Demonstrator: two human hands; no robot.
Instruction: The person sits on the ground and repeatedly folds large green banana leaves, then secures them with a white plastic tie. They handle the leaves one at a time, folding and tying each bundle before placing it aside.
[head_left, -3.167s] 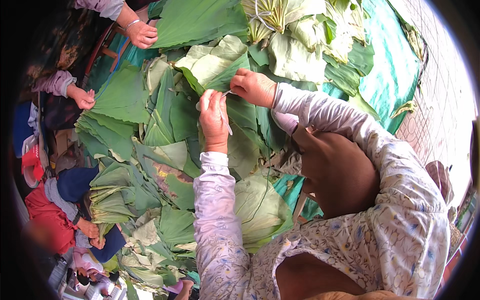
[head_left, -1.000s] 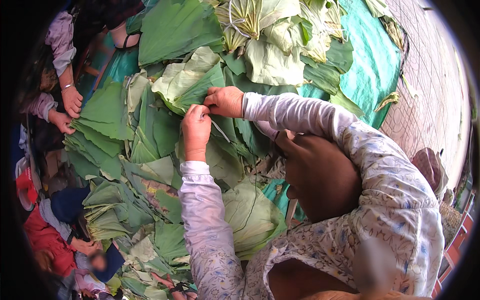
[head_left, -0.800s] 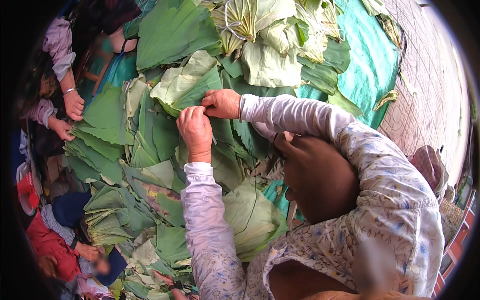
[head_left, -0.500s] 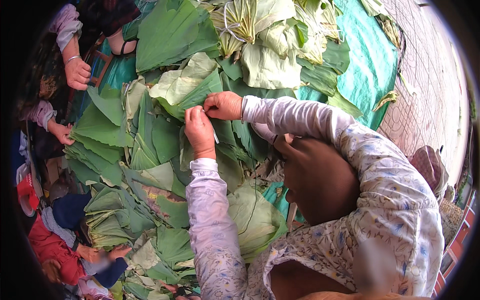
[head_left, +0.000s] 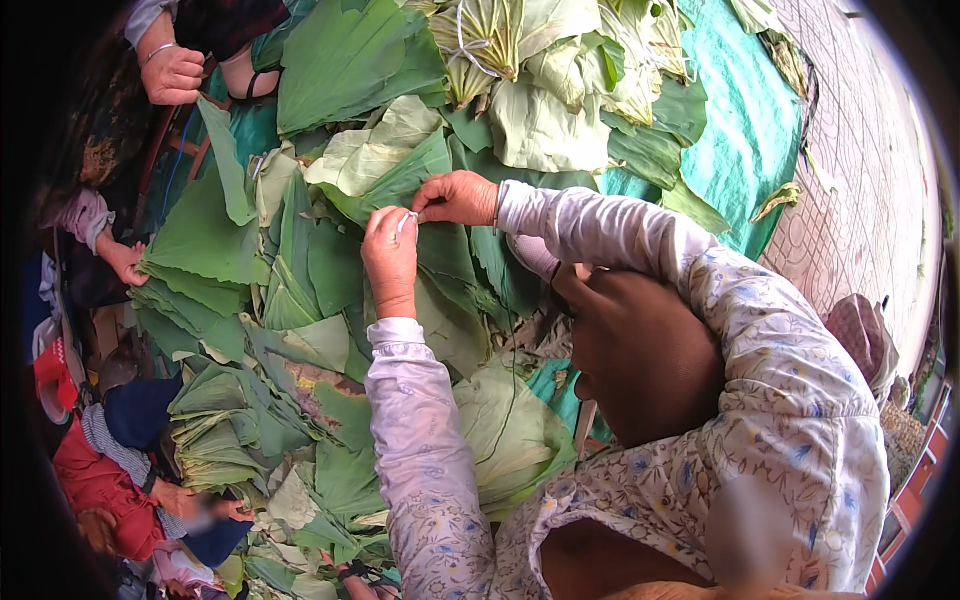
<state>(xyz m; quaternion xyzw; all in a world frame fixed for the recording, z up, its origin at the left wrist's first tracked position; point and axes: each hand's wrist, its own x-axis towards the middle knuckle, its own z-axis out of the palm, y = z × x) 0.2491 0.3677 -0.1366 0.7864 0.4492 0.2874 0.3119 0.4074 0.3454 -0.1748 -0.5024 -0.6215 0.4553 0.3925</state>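
Left hand and right hand each pinch an end of a short white string; both grips closed on it. String's long axis runs roughly left-right between them, above the green leaves.

leaves: plant matter, matt green, ribbed, some paler and creased
string: thin white fibre, matt
tarp: teal woven plastic, slight sheen
sleeves: soft printed cloth, matt
paving: rough grey stone blocks
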